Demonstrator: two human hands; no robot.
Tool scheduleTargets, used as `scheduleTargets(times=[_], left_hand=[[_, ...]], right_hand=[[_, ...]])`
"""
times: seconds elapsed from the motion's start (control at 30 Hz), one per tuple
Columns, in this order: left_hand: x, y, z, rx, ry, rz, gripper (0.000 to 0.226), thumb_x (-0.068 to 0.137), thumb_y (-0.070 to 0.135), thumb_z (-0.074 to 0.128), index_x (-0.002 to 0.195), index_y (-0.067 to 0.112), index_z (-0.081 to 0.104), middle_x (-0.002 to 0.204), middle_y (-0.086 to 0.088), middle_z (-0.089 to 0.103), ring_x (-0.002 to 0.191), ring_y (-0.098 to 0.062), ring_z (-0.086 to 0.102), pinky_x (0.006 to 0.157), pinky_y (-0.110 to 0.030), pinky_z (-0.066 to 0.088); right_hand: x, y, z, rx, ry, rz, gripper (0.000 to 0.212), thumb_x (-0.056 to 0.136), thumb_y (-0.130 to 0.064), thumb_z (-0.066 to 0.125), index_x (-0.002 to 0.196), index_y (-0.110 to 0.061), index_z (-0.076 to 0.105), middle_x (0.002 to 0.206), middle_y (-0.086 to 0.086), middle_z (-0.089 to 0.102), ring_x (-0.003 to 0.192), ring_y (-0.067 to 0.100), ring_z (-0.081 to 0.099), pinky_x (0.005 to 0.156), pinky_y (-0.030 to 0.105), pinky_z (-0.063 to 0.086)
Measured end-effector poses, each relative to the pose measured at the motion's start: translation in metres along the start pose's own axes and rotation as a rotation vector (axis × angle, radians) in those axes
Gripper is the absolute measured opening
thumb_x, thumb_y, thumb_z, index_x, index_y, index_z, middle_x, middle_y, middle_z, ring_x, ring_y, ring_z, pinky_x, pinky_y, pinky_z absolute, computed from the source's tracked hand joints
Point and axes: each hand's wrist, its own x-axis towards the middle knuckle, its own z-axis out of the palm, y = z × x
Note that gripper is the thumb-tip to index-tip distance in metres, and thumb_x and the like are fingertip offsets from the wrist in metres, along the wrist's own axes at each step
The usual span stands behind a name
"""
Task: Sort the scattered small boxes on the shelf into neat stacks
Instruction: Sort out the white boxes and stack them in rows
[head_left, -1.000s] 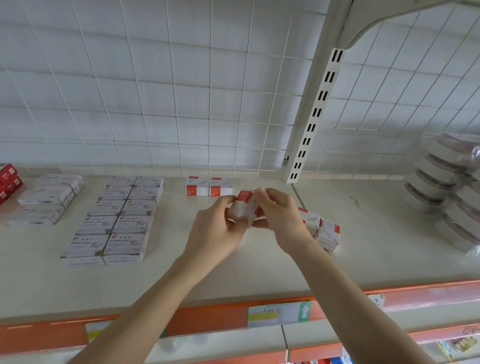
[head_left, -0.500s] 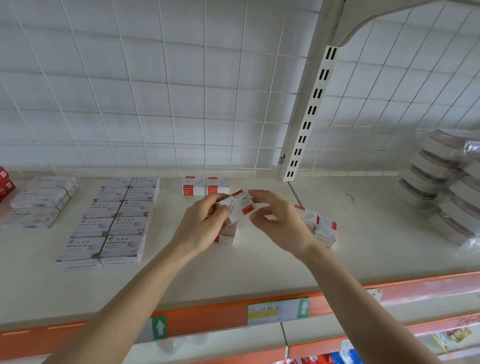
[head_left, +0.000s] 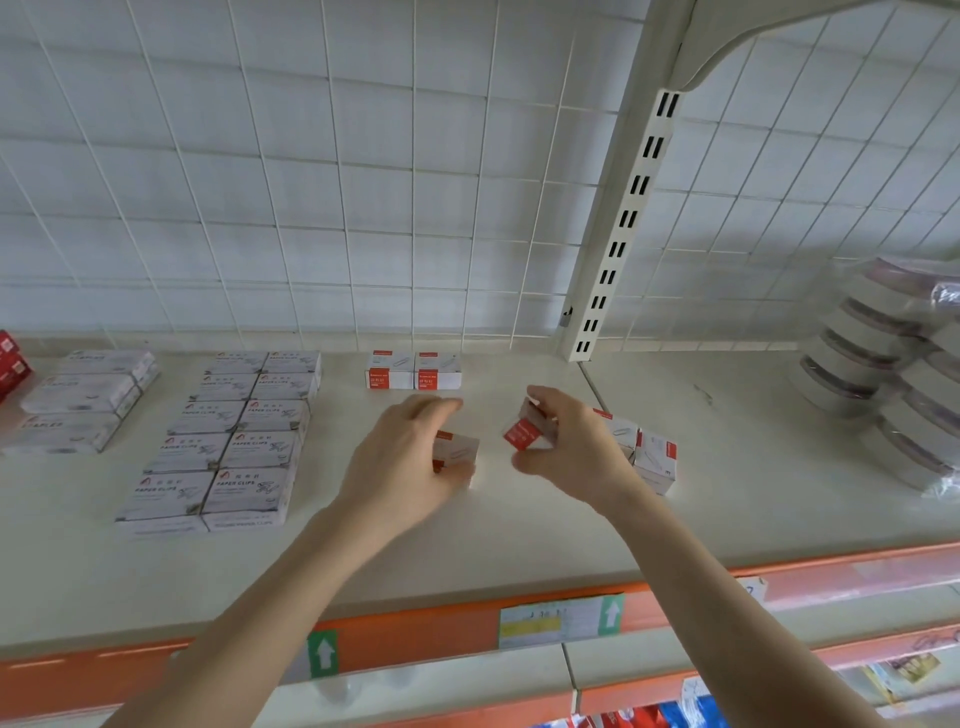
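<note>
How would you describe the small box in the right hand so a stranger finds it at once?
Start at the slotted upright behind the shelf and come forward to the right hand. The small box pinched in its fingers is tilted in the air, red end facing us; the similar boxes beside it sit on the shelf.

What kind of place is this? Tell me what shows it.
Probably a stationery aisle in a shop: a display shelf fronted by an orange price rail with a price label, a wire-grid back panel, and rows of paper clip boxes.
</note>
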Motion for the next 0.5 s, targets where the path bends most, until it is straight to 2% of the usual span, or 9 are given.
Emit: scheduleTargets(times=[0.1, 0.17, 0.27, 0.5], left_hand=[[0.005, -0.009, -0.003, 0.090, -0.134, -0.028, 0.066, 0.081, 0.035, 0.065, 0.139, 0.019, 0.038, 0.141, 0.005, 0.037, 0.128, -0.018, 0.036, 0.097, -0.028, 0.037], [0.008, -0.011, -0.002, 0.125, -0.211, -0.018, 0.064, 0.084, 0.038, 0.062, 0.140, 0.021, 0.037, 0.141, 0.006, 0.037, 0.128, -0.019, 0.034, 0.098, -0.029, 0.036], [0.011, -0.011, 0.004, 0.175, -0.283, 0.013, 0.058, 0.087, 0.041, 0.056, 0.140, 0.023, 0.037, 0.141, 0.006, 0.039, 0.128, -0.019, 0.035, 0.098, -0.030, 0.036], [0.018, -0.014, 0.009, 0.220, -0.270, -0.060, 0.052, 0.089, 0.043, 0.053, 0.136, 0.023, 0.041, 0.131, 0.002, 0.045, 0.120, -0.019, 0.042, 0.088, -0.032, 0.042]], right_hand=[[-0.004, 0.006, 0.003, -0.194, -0.045, -0.093, 0.053, 0.071, -0.009, 0.073, 0.120, -0.008, 0.054, 0.109, 0.008, 0.056, 0.099, 0.023, 0.054, 0.078, 0.024, 0.040], [-0.005, 0.010, 0.008, -0.262, -0.064, -0.118, 0.048, 0.073, -0.014, 0.072, 0.118, -0.008, 0.056, 0.109, 0.009, 0.056, 0.101, 0.025, 0.055, 0.081, 0.026, 0.041], [-0.005, 0.011, 0.013, -0.284, -0.106, -0.111, 0.051, 0.078, -0.016, 0.069, 0.126, -0.012, 0.052, 0.116, 0.006, 0.053, 0.108, 0.023, 0.052, 0.090, 0.026, 0.042], [0.001, 0.010, 0.018, -0.263, -0.090, -0.161, 0.051, 0.079, -0.010, 0.066, 0.127, -0.012, 0.050, 0.119, 0.009, 0.052, 0.109, 0.024, 0.051, 0.090, 0.027, 0.042]])
